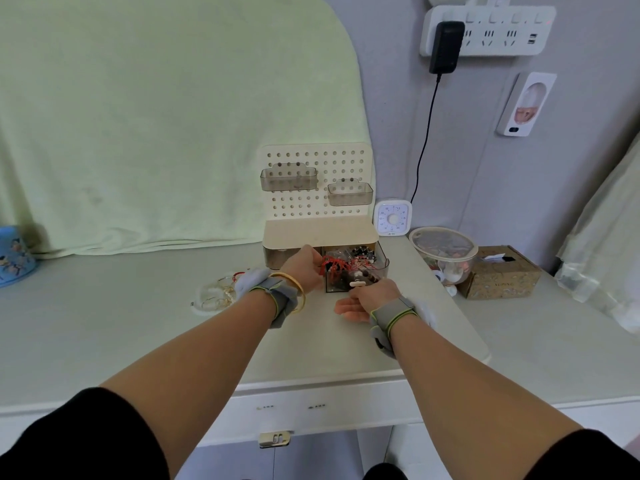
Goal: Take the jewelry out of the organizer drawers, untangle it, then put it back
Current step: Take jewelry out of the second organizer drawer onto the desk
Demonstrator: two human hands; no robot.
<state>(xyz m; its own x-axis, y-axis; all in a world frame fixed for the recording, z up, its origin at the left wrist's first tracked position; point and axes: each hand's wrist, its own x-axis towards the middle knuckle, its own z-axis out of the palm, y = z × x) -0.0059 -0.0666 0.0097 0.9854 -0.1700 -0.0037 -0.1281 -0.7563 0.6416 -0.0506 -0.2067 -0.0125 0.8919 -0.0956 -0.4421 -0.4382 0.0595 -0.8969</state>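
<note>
While the left hand (304,268) grips red jewelry (333,266) in the drawer (382,268), the right hand (375,294) holds its front. Hard pulls could snap strings.

The left hand (304,268) reaches into the open drawer (379,268) of tangled jewelry (334,266) while the right hand (372,297) grips its front.
</note>
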